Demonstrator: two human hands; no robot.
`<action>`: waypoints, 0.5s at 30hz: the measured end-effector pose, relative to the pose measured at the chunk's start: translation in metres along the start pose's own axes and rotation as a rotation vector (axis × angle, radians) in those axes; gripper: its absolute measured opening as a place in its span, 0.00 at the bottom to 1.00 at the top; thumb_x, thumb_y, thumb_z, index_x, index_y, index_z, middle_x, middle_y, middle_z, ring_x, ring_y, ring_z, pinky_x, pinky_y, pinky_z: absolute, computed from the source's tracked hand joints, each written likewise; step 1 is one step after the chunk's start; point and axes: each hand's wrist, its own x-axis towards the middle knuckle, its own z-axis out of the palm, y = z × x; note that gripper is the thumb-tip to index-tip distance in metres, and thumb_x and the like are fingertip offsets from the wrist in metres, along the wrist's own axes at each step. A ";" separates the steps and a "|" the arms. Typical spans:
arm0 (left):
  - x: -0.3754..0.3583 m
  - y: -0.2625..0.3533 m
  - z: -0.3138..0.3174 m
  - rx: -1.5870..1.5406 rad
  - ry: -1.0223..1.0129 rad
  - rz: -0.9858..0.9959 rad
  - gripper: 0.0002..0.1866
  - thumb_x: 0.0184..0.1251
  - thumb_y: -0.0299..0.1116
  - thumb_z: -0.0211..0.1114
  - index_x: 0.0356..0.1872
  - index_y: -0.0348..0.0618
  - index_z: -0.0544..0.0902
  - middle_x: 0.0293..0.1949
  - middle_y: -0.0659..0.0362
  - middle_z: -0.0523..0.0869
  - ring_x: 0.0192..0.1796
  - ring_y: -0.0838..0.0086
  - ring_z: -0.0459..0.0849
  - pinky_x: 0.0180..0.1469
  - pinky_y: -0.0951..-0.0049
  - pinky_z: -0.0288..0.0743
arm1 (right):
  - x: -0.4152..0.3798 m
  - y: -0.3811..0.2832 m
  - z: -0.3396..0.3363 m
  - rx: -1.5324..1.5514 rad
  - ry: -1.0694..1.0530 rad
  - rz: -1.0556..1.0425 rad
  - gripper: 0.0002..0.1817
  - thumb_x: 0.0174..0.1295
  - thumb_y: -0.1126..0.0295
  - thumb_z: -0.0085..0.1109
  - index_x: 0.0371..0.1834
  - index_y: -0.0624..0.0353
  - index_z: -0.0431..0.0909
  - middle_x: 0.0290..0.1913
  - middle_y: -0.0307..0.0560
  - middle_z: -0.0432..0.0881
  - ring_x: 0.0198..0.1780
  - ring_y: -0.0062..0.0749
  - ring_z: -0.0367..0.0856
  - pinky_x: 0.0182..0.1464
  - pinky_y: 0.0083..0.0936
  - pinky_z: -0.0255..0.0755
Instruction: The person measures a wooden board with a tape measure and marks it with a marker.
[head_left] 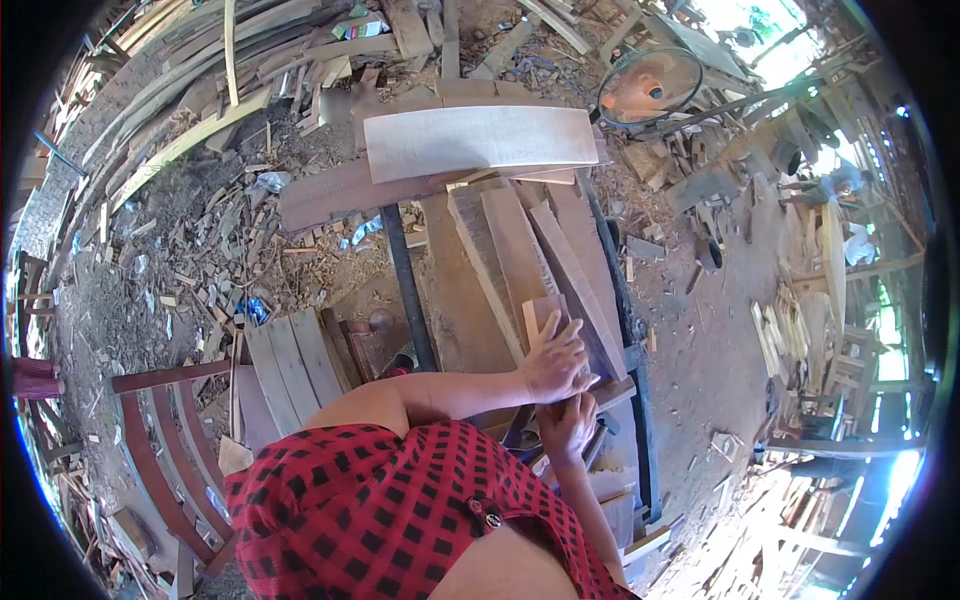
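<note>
A small wooden block (538, 312) rests on the long boards of the bench, under the fingers of my left hand (555, 365). That hand reaches in from the left and grips the block from above. Just nearer to me, my right hand (568, 428) is closed with its fingers curled, close against my left hand. What it holds is hidden. Several long planks (515, 240) lie lengthwise beneath and beyond my hands. Across the bench's far end lies a wide, pale, slightly curved board (480, 140).
Dark metal bars (408, 290) flank the bench. At the upper right stands an orange round object with a wire rim (650, 88). A reddish slatted wooden frame (175, 450) is at the lower left, beside upright boards (290, 365). Wood scraps (230, 235) litter the ground.
</note>
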 end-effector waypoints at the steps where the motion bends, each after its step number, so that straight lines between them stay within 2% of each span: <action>1: 0.000 -0.004 0.003 -0.011 -0.002 0.005 0.18 0.57 0.51 0.63 0.28 0.45 0.82 0.37 0.56 0.81 0.65 0.56 0.68 0.70 0.38 0.41 | 0.000 0.000 0.002 -0.027 -0.015 0.020 0.34 0.46 0.58 0.68 0.55 0.65 0.71 0.40 0.57 0.73 0.43 0.57 0.72 0.45 0.47 0.67; 2: 0.002 -0.009 0.003 -0.003 0.003 -0.004 0.18 0.57 0.51 0.63 0.28 0.45 0.82 0.37 0.56 0.81 0.65 0.56 0.68 0.70 0.38 0.41 | 0.003 0.000 0.005 -0.054 -0.030 0.038 0.37 0.45 0.59 0.68 0.59 0.64 0.70 0.41 0.56 0.73 0.44 0.55 0.72 0.46 0.46 0.67; 3: 0.004 -0.016 0.003 -0.012 0.009 0.006 0.17 0.57 0.50 0.63 0.27 0.45 0.82 0.37 0.57 0.81 0.65 0.57 0.68 0.70 0.39 0.40 | 0.010 -0.006 0.003 -0.041 -0.064 0.075 0.37 0.45 0.59 0.68 0.59 0.63 0.70 0.42 0.57 0.73 0.46 0.56 0.72 0.48 0.47 0.68; 6: 0.027 -0.050 -0.007 -0.014 0.005 -0.012 0.17 0.59 0.51 0.62 0.26 0.47 0.82 0.35 0.57 0.80 0.66 0.58 0.67 0.71 0.41 0.39 | 0.052 -0.015 0.018 -0.050 -0.014 0.009 0.37 0.45 0.59 0.68 0.60 0.63 0.70 0.46 0.59 0.74 0.48 0.58 0.72 0.51 0.48 0.67; 7: 0.039 -0.069 -0.013 0.042 -0.033 -0.025 0.20 0.59 0.53 0.60 0.28 0.45 0.84 0.38 0.55 0.81 0.66 0.58 0.67 0.71 0.40 0.39 | 0.072 -0.013 0.031 -0.032 -0.032 -0.014 0.37 0.46 0.60 0.67 0.62 0.61 0.68 0.50 0.60 0.73 0.50 0.59 0.72 0.53 0.48 0.68; 10: 0.082 -0.137 -0.029 0.199 -0.128 -0.105 0.25 0.62 0.58 0.54 0.34 0.47 0.87 0.47 0.53 0.82 0.66 0.60 0.66 0.71 0.40 0.37 | 0.151 -0.035 0.062 -0.033 0.000 -0.049 0.34 0.44 0.61 0.68 0.57 0.62 0.71 0.46 0.61 0.74 0.50 0.59 0.72 0.52 0.49 0.68; 12: 0.117 -0.173 -0.056 0.296 -0.211 -0.167 0.25 0.64 0.58 0.52 0.34 0.50 0.88 0.48 0.57 0.84 0.65 0.65 0.67 0.72 0.42 0.36 | 0.203 -0.045 0.091 -0.062 -0.017 -0.042 0.34 0.44 0.62 0.67 0.56 0.60 0.70 0.45 0.60 0.74 0.49 0.58 0.72 0.52 0.49 0.68; 13: 0.126 -0.192 -0.062 0.298 -0.213 -0.172 0.25 0.64 0.58 0.52 0.34 0.50 0.88 0.48 0.57 0.84 0.65 0.65 0.67 0.72 0.42 0.36 | 0.224 -0.052 0.100 -0.080 -0.058 -0.017 0.33 0.44 0.62 0.67 0.56 0.59 0.70 0.44 0.59 0.74 0.48 0.57 0.72 0.51 0.49 0.69; 15: 0.141 -0.219 -0.067 0.258 -0.059 -0.164 0.25 0.65 0.58 0.52 0.31 0.51 0.88 0.38 0.63 0.86 0.64 0.70 0.69 0.72 0.46 0.41 | 0.252 -0.062 0.113 -0.086 -0.058 -0.010 0.34 0.44 0.61 0.67 0.57 0.58 0.69 0.44 0.58 0.74 0.48 0.57 0.72 0.50 0.49 0.69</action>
